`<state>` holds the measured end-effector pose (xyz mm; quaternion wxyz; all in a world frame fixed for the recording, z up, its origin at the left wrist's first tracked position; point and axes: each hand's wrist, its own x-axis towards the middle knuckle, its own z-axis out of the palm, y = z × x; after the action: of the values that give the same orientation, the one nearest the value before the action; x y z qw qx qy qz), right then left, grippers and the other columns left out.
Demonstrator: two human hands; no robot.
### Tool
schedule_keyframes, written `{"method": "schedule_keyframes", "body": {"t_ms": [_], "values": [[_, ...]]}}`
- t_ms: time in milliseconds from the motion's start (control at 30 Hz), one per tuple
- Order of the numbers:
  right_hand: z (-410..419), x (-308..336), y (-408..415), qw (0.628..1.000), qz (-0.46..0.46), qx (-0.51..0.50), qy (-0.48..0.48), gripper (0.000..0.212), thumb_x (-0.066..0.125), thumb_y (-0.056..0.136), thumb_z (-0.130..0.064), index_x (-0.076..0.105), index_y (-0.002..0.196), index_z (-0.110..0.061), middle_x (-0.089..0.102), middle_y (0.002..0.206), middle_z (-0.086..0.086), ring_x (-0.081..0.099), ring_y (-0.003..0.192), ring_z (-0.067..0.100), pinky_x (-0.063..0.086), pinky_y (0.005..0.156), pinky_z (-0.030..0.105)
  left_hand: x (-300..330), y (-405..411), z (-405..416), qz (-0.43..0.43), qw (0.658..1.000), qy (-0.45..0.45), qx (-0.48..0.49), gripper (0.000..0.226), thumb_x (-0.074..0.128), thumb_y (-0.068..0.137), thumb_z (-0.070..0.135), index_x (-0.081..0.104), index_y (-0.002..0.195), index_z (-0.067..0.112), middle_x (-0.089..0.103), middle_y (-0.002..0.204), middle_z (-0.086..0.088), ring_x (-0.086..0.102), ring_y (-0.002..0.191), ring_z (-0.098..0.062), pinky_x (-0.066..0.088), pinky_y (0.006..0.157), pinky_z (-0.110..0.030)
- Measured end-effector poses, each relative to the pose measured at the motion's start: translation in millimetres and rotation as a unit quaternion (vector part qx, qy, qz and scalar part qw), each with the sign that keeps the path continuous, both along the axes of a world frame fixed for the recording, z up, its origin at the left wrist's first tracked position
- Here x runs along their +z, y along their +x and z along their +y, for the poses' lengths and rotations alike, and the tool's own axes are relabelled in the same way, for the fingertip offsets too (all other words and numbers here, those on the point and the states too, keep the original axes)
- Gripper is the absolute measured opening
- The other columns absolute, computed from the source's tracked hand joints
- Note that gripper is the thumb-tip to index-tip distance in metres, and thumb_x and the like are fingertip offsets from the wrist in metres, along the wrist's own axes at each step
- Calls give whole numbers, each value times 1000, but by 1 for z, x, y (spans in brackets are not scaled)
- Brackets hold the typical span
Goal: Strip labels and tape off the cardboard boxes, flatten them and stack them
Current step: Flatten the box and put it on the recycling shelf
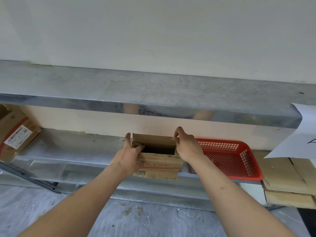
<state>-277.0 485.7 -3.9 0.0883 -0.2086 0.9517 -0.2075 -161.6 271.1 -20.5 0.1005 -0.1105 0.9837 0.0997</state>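
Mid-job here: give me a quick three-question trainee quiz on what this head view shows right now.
1. True or false: the open cardboard box stands on the steel shelf.
2. What lies just right of that box?
A. red mesh basket
B. blue bucket
C. tape roll
3. Which hand pinches the box's far right corner?

Key: 1 true. 2 A. 3 the right hand; the left hand holds the box's left end.

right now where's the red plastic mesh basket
The red plastic mesh basket sits on the steel shelf, right of the open cardboard box, left of the flattened cardboard stack.
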Motion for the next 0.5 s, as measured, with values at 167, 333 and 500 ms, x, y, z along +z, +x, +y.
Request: {"method": "schedule_keyframes", "body": {"t_ms": [167, 333, 500], "values": [[-5, -4, 6, 999, 7, 25, 40, 24, 35, 109, -41, 46, 119, -22, 58, 104, 3, 62, 87, 21, 60, 74, 44, -2, 2, -2, 11, 1000, -9, -25, 52, 75, 88, 42, 50, 131, 27, 9, 152, -18, 68, 82, -35, 57, 91, -42], [-2, -4, 6, 995, -67, 47, 65, 33, 59, 96, -44, 55, 124, -26, 48, 119, 1, 57, 102, 23, 57, 85, 40, -4, 12, -2, 48, 999, -4, -18, 34, 75, 91, 32, 47, 107, 22, 12, 153, -15, 67, 75, -33, 58, 76, -42], [0, -8, 7, 996, -61, -42, 44, 33, 78, 84, -49, 61, 104, -28, 53, 111, -2, 56, 97, 19, 49, 71, 33, -11, 23, -1, 73, 997, -4, -5, 32, 76, 91, 34, 47, 100, 22, 16, 155, -6, 70, 80, -31, 61, 76, -41]]}}
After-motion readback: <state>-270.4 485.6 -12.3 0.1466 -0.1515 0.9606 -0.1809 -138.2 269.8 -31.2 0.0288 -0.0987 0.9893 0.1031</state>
